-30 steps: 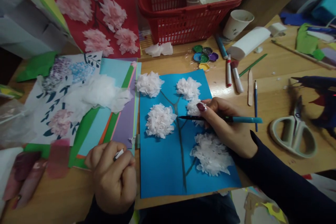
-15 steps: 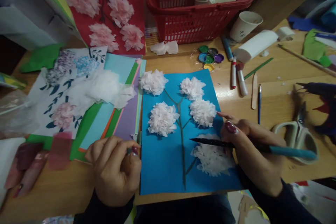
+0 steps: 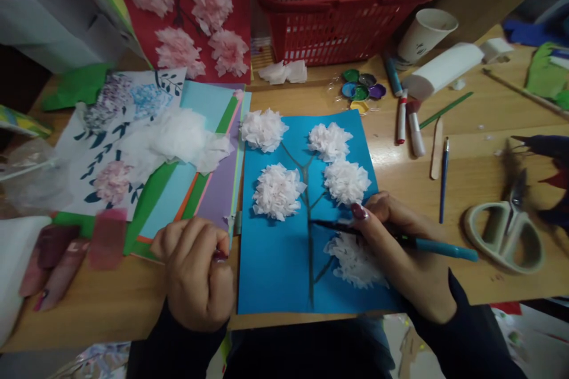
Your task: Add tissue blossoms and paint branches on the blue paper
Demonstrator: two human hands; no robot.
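My right hand (image 3: 404,249) grips a paintbrush (image 3: 444,247) with a teal handle end and dark tip. That tip meets or hovers just over the dark painted stem (image 3: 310,254) on the blue paper sheet (image 3: 275,266). White tissue-paper flowers are fixed around the branches; the lower right flower (image 3: 355,263) is partly covered by my right hand. Left of the sheet, my left hand (image 3: 195,272) is curled closed near the table edge. Its thumb presses against the fingers, and whatever lies between them is hidden.
Paint pots (image 3: 359,92) stand beyond the sheet, before a red basket (image 3: 311,35) with paper cups. Scissors (image 3: 507,231), markers (image 3: 416,130) and a thin blue brush (image 3: 444,180) lie right. Coloured papers (image 3: 213,195) and white tissue (image 3: 178,136) lie left.
My right hand has moved left with the paintbrush, bringing its tip from right of the stem onto or just above it. My left hand has turned slightly and stays closed.
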